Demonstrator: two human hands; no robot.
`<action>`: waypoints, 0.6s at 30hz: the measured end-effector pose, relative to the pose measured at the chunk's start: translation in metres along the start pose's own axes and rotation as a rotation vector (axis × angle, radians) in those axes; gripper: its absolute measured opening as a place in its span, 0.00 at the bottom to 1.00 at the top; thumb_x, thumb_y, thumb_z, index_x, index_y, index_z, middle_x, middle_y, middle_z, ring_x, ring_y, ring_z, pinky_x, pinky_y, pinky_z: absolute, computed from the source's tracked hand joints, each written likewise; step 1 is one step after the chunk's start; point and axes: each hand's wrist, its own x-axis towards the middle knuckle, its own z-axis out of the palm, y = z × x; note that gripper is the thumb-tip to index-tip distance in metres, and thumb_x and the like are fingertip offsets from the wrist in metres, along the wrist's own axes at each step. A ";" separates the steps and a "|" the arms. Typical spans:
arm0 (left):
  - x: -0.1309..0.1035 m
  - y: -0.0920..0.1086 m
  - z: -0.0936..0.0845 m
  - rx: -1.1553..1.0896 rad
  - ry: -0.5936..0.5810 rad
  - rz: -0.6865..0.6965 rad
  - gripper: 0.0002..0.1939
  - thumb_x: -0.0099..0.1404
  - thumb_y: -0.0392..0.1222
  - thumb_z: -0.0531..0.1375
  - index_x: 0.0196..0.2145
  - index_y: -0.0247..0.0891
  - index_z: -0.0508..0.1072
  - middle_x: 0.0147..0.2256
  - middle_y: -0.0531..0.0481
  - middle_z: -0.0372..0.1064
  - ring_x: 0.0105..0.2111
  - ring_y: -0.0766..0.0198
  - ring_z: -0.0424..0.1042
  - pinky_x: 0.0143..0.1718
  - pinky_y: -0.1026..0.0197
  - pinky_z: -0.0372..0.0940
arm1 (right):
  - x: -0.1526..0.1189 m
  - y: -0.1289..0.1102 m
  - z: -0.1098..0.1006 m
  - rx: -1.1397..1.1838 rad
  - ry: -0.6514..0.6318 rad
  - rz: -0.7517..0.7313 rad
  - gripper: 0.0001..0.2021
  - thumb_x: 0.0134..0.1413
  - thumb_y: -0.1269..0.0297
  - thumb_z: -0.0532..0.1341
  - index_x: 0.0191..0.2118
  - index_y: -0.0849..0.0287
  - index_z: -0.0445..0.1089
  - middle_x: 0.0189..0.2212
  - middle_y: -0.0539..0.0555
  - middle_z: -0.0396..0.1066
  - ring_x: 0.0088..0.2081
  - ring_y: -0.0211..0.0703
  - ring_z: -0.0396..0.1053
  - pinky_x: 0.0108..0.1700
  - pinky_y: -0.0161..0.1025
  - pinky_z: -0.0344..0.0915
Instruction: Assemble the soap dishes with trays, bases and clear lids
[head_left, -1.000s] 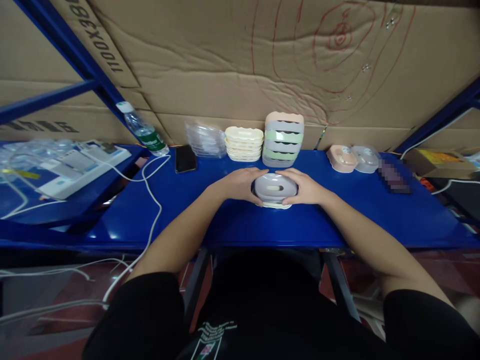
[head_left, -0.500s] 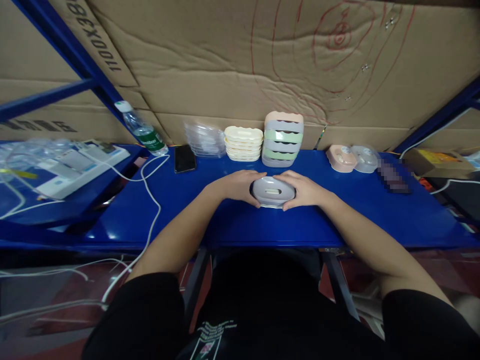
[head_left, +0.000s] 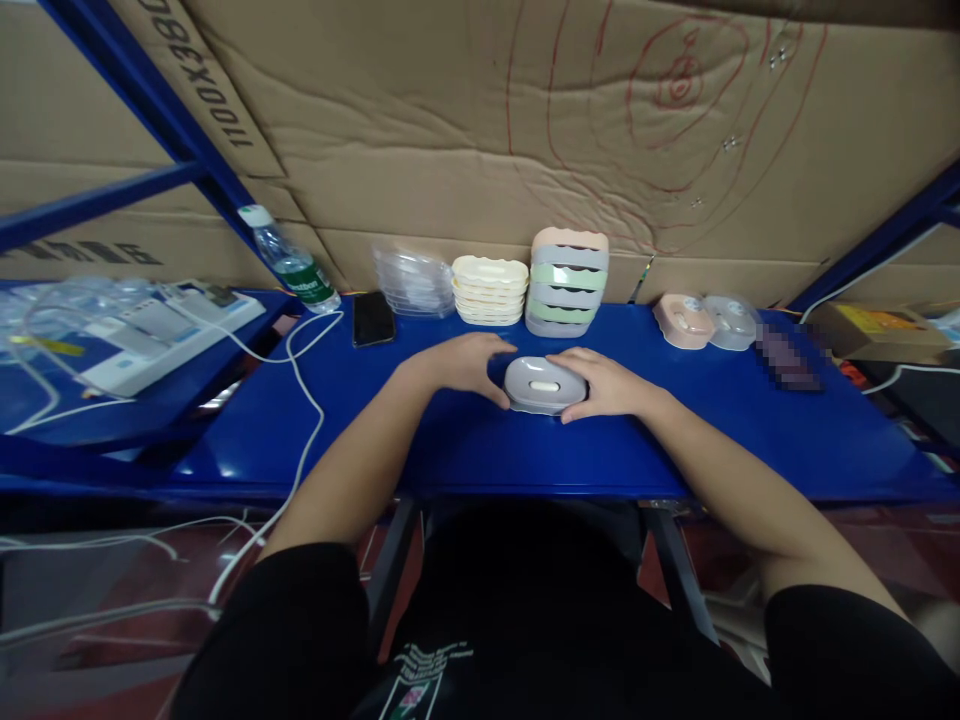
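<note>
A grey oval soap dish (head_left: pixel 529 374) with a pale raised slot in its middle is on or just above the blue table in front of me. My right hand (head_left: pixel 600 385) grips its right end, fingers along the far side and thumb at the near side. My left hand (head_left: pixel 472 365) is at the left end, thumb and fingers spread, with a gap beside the dish; its thumb tip is close to the edge, and I cannot tell whether it touches.
At the back stand clear plastic lids (head_left: pixel 414 283), stacked cream trays (head_left: pixel 490 290) and stacked pink, grey and green dishes (head_left: pixel 568 283). A pink soap box (head_left: pixel 684 321) and a grey one (head_left: pixel 730 322) sit right. A phone (head_left: pixel 373 318), water bottle (head_left: pixel 296 265) and white cable (head_left: pixel 304 400) lie left.
My left hand has loosened from the dish and drawn slightly left, its fingers spreading. My right hand stays on the dish, which has shifted a little to the left.
</note>
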 end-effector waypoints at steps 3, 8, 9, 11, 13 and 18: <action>-0.012 -0.017 -0.032 -0.009 0.245 -0.221 0.32 0.58 0.73 0.72 0.47 0.44 0.85 0.46 0.41 0.85 0.47 0.42 0.82 0.54 0.42 0.76 | 0.000 0.002 -0.001 0.007 -0.009 -0.014 0.59 0.52 0.22 0.71 0.80 0.53 0.63 0.70 0.69 0.72 0.68 0.75 0.71 0.70 0.70 0.70; -0.033 -0.051 -0.061 0.179 0.855 -0.459 0.33 0.73 0.69 0.61 0.63 0.45 0.78 0.69 0.36 0.69 0.72 0.33 0.61 0.74 0.29 0.53 | 0.001 0.004 -0.001 0.011 -0.006 -0.010 0.54 0.58 0.23 0.68 0.80 0.52 0.64 0.69 0.68 0.73 0.67 0.74 0.73 0.68 0.71 0.71; -0.035 -0.057 -0.061 0.197 0.893 -0.493 0.36 0.74 0.70 0.59 0.67 0.44 0.75 0.74 0.38 0.63 0.76 0.32 0.54 0.76 0.27 0.47 | 0.001 0.003 -0.001 0.011 -0.007 -0.007 0.54 0.58 0.23 0.68 0.79 0.52 0.64 0.69 0.68 0.73 0.67 0.74 0.73 0.68 0.71 0.71; -0.036 -0.068 -0.058 0.203 0.911 -0.550 0.44 0.74 0.75 0.55 0.74 0.43 0.68 0.79 0.42 0.52 0.79 0.30 0.43 0.76 0.25 0.37 | 0.001 0.003 -0.002 0.010 -0.006 0.001 0.54 0.57 0.22 0.68 0.79 0.52 0.64 0.69 0.68 0.73 0.66 0.74 0.73 0.68 0.71 0.71; -0.034 -0.077 -0.054 0.195 0.898 -0.593 0.50 0.73 0.80 0.50 0.77 0.41 0.63 0.81 0.43 0.47 0.79 0.29 0.39 0.75 0.24 0.33 | 0.000 0.002 -0.003 0.010 -0.008 0.006 0.54 0.58 0.22 0.67 0.79 0.52 0.64 0.68 0.68 0.74 0.66 0.73 0.73 0.68 0.70 0.71; -0.026 -0.084 -0.050 0.196 0.843 -0.630 0.48 0.74 0.77 0.49 0.76 0.39 0.65 0.81 0.39 0.51 0.79 0.32 0.47 0.76 0.27 0.36 | -0.001 0.003 -0.005 0.004 -0.019 0.020 0.54 0.58 0.21 0.67 0.79 0.52 0.65 0.69 0.68 0.73 0.67 0.74 0.73 0.68 0.71 0.71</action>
